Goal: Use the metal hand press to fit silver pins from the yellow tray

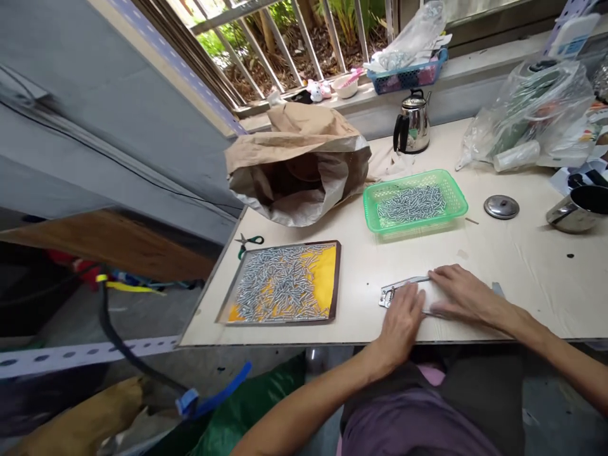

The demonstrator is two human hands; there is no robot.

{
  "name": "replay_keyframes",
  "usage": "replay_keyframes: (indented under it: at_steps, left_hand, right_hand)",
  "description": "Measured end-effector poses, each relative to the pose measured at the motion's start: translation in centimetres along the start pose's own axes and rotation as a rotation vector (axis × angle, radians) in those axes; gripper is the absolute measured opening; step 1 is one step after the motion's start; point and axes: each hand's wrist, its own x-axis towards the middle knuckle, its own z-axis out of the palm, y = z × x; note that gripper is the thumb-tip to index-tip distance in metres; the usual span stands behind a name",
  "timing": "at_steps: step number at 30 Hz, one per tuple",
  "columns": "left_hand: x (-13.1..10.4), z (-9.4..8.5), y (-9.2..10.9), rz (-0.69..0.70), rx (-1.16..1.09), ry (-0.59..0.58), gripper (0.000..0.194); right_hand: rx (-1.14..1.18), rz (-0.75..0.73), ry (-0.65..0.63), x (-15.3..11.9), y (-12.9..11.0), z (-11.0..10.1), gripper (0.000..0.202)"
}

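A flat, pale metal piece (387, 296) with a small spring-like mechanism at its left end lies near the table's front edge. My left hand (405, 313) rests on its middle, fingers close together over it. On its right part lies my right hand (456, 294), slightly blurred, with the fingers over the top edge and the thumb near the lower edge. To the left, many small silver pins cover a shallow tray (337, 278) with a yellow bottom. A green basket (413, 229) behind my hands holds more silver pins.
Green-handled scissors (256, 240) lie behind the tray. An open brown paper bag (294, 139) stands at the back left. Farther back is a steel kettle (414, 123); a round lid (501, 206), a steel cup (577, 210) and plastic bags (527, 114) are at the right.
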Motion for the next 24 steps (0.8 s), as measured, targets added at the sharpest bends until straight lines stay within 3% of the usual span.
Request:
replay_keyframes:
  at_steps: [3,6,10,13,16,18,20,22,24]
  left_hand:
    - [-1.7,1.2,1.5,0.05,-0.048,0.039,0.038]
    - [-2.2,1.6,2.3,0.057,-0.094,0.048,0.038]
    - [-1.8,1.5,2.3,0.014,-0.135,0.072,0.04]
    - [-1.8,1.6,2.3,0.017,-0.162,0.048,0.043]
    - [-2.9,1.3,2.9,0.123,-0.206,0.0,0.03]
    - [-4.1,0.5,3.0,0.312,-0.226,0.038,0.022]
    - [-5.1,-1.3,2.1,0.444,-0.195,0.16,0.019]
    - [-5.5,-3.9,-0.1,0.348,-0.099,0.317,0.018]
    - [-5.1,-7.0,-3.8,0.048,0.048,0.422,0.019]
  right_hand:
    - [-0.069,0.041,-0.017,1.0,1.1,0.0,0.019]
    - [-0.146,0.081,-0.031,2.9,1.7,-0.2,0.017]
    - [-0.177,0.123,-0.058,5.6,0.3,-1.3,0.013]
    - [-0.096,-0.087,-0.084,6.8,-3.1,-1.3,0.011]
    - [-0.04,-0.39,-0.145,7.1,-6.3,0.4,0.012]
    - [-0.063,-0.516,-0.152,7.2,-7.3,2.5,0.017]
    - [-0.086,-0.569,-0.114,7.5,-7.5,4.7,0.019]
    - [-0.068,-0.557,-0.048,8.0,-7.6,6.2,0.023]
    - [0.029,-0.526,0.035,8.6,-7.8,6.2,0.026]
